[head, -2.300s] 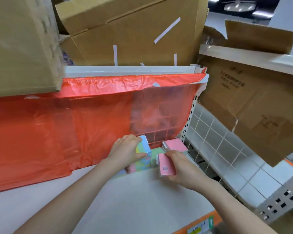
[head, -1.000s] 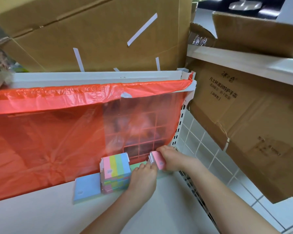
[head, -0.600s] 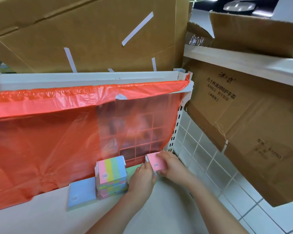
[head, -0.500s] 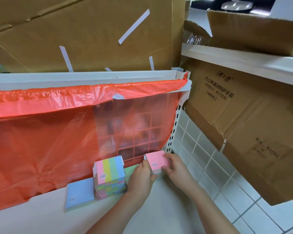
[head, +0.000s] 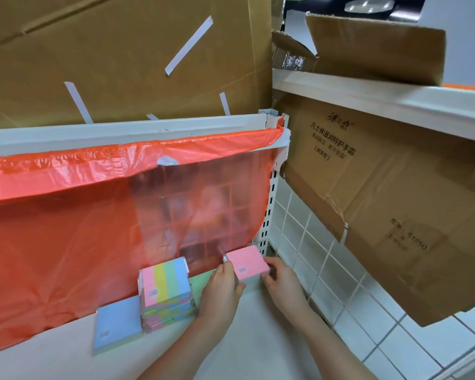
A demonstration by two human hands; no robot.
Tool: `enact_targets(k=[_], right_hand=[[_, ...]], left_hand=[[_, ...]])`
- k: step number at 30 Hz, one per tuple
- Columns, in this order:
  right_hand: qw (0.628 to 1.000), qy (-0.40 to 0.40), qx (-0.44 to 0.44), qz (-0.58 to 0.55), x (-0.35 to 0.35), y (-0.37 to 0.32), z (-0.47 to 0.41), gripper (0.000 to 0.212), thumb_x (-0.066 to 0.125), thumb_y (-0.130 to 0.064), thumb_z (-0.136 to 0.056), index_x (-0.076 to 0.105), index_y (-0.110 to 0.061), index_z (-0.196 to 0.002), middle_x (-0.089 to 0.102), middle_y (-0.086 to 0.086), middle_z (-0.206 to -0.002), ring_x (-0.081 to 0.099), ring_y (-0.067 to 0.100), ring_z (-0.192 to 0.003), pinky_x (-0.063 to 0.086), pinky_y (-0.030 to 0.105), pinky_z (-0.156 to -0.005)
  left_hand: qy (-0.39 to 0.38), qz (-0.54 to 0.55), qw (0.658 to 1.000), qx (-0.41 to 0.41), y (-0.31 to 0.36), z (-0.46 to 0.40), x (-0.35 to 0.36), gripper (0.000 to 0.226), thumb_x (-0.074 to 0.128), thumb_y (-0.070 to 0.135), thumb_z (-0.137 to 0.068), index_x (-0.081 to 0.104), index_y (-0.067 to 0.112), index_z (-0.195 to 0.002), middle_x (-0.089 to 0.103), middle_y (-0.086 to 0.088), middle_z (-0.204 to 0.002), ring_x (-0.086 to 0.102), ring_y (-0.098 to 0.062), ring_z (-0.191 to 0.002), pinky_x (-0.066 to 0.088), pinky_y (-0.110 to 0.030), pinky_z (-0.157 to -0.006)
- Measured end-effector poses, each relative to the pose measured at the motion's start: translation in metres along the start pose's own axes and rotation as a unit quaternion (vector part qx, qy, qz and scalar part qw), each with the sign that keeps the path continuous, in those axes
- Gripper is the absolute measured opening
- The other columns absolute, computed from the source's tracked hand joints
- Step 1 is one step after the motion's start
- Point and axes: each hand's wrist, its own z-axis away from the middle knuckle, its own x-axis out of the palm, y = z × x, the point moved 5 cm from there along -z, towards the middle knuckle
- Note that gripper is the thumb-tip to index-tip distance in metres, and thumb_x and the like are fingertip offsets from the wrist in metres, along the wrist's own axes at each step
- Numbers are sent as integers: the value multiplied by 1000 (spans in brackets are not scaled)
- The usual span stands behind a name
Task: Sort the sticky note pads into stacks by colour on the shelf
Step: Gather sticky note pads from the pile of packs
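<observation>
Both hands, the left hand [head: 222, 289] and right hand [head: 281, 283], grasp the pink pad stack [head: 248, 262] between curled fingers, beside the striped multicolour stack [head: 165, 283] on the shelf [head: 258, 338].

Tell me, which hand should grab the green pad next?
Probably the left hand. It sits right beside the green pad, which lies between the striped stack and the pink stack. The right hand is on the pink stack's far side.
</observation>
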Motion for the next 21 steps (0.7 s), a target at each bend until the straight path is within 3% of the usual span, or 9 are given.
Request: enact_targets(k=[7,10,13,16,21], right_hand=[[1000,-9,7,6,3,-2,-2,35,48,1,-86,56,-11,-118,62,1,-113,54,9,-97,34,5,-68],[998,62,-1,27,-3,-7,5,32,47,-1,-86,56,-9,-115,57,4,-112,53,18,-105,39,21,-80],[986,126,-104,20,-10,-25,25,33,41,-5,-81,61,-12,-106,59,-2,-106,54,13,-100,38,20,-86],[979,65,-194,-1,1,-44,44,32,34,-15,-76,61,-16,-94,57,-8,-96,53,10,-90,41,21,-79],[968,-33,-246,-32,40,-59,75,33,34,-14,-74,58,-25,-94,57,-11,-92,52,4,-87,40,16,-73]], left_hand=[[8,14,1000,-19,3,3,-1,30,55,23,-90,44,9,-114,52,-5,-108,55,-24,-98,44,-38,-76],[14,16,999,-25,5,11,-5,26,56,26,-91,45,11,-108,53,-3,-109,54,-23,-103,43,-35,-79],[30,0,999,-42,4,28,-12,30,51,33,-94,47,14,-117,53,1,-118,52,-19,-112,43,-33,-86],[45,-42,997,-45,2,52,-20,26,43,34,-96,50,20,-117,55,4,-115,51,-16,-111,40,-30,-83],[48,-33,996,-73,-18,104,-34,15,43,28,-95,55,28,-104,57,12,-108,49,-9,-107,44,-32,-80]])
